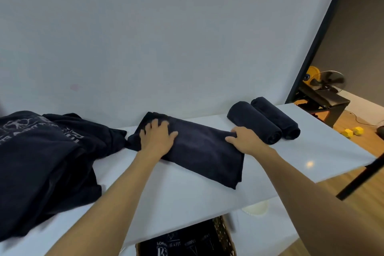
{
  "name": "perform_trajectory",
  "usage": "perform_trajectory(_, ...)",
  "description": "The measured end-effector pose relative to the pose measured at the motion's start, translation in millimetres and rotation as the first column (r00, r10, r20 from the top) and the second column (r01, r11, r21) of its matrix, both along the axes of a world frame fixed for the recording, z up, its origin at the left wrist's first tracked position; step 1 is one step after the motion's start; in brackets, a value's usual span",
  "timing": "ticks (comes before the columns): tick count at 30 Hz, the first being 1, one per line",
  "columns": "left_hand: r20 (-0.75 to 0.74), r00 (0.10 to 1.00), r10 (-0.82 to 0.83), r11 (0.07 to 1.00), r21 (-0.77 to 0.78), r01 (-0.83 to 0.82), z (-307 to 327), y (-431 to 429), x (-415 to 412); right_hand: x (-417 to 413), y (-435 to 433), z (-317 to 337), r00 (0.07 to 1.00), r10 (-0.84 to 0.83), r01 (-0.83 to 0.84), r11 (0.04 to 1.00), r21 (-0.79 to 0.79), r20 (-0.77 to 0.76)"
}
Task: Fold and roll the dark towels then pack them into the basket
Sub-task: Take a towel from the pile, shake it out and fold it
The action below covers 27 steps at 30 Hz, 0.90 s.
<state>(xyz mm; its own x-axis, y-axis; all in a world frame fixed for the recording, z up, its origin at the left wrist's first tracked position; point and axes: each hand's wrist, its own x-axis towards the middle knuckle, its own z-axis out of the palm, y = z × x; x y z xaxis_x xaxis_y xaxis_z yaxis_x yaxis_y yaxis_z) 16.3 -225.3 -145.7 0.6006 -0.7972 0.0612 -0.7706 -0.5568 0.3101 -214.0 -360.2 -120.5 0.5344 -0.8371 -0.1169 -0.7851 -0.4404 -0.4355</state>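
On the white desk (187,199) a folded dark towel (199,147) lies flat. The left hand (158,137) presses on it, fingers spread; the right hand (245,141) pinches its right edge. Two rolled towels (264,120) sit beside. The basket (226,235) stands below the desk.

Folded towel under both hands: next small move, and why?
Probably start rolling from the right end. The folded towel lies flat as a long strip on the table; the right hand grips its right edge while the left hand presses it flat. Two rolled towels already sit beside it, so a roll looks next.
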Motion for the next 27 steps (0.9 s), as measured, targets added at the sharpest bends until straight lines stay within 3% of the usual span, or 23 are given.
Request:
perform_trajectory(2,0.100,0.995,0.019,0.994,0.107,-0.030,-15.1,16.1,-2.5,-4.7,6.3,4.5,0.999,-0.041,0.040,0.993,0.111,0.013)
perform_trajectory(4,0.279,0.959,0.054,0.989,0.117,-0.089,-19.0,33.2,2.5,-15.4,19.0,15.6,0.999,-0.038,0.030,0.940,0.339,0.016)
perform_trajectory(6,0.370,0.928,0.048,0.990,0.109,-0.095,-12.9,46.9,7.1,-29.0,39.9,30.6,0.995,0.096,-0.055,0.812,0.581,-0.040)
perform_trajectory(8,0.333,0.941,-0.056,0.996,0.078,0.032,-6.3,57.4,0.5,-40.5,63.5,40.6,0.959,0.270,-0.131,0.682,0.719,-0.082)
perform_trajectory(10,0.207,0.946,-0.250,0.966,-0.018,0.259,-1.9,75.0,-21.8,-47.1,82.2,36.5,0.953,0.295,-0.166,0.703,0.691,-0.071)
perform_trajectory(13,0.113,0.857,-0.503,0.858,-0.048,0.511,-1.9,120.6,-71.9,-55.3,103.2,17.2,0.986,0.146,-0.167,0.857,0.487,0.081)
perform_trajectory(14,0.108,0.830,-0.546,0.836,0.005,0.549,-6.4,137.4,-88.1,-60.0,110.3,12.1,0.979,0.144,-0.192,0.884,0.425,0.143)
perform_trajectory(16,0.235,0.767,-0.597,0.797,0.065,0.600,-17.0,165.8,-118.2,-69.0,123.5,2.7,0.946,0.171,-0.266,0.895,0.359,0.275)
perform_trajectory(18,0.388,0.690,-0.610,0.782,0.159,0.602,-30.7,181.6,-142.6,-77.0,136.1,-1.0,0.904,0.137,-0.307,0.868,0.390,0.406)
perform_trajectory(20,0.419,0.706,-0.571,0.815,0.191,0.547,-44.1,186.2,-155.2,-85.1,142.7,-0.9,0.884,0.130,-0.358,0.805,0.473,0.448)
perform_trajectory(24,0.539,0.708,-0.457,0.831,-0.024,0.555,-55.3,182.9,-149.5,-101.4,140.7,6.3,0.865,0.211,-0.487,0.571,0.661,0.455)
perform_trajectory(25,0.546,0.706,-0.452,0.813,-0.075,0.578,-52.9,182.4,-142.3,-103.2,140.5,8.6,0.861,0.250,-0.502,0.566,0.654,0.444)
perform_trajectory(27,0.504,0.723,-0.472,0.781,-0.141,0.608,-42.4,183.8,-130.8,-102.5,143.1,11.3,0.858,0.284,-0.499,0.658,0.563,0.428)
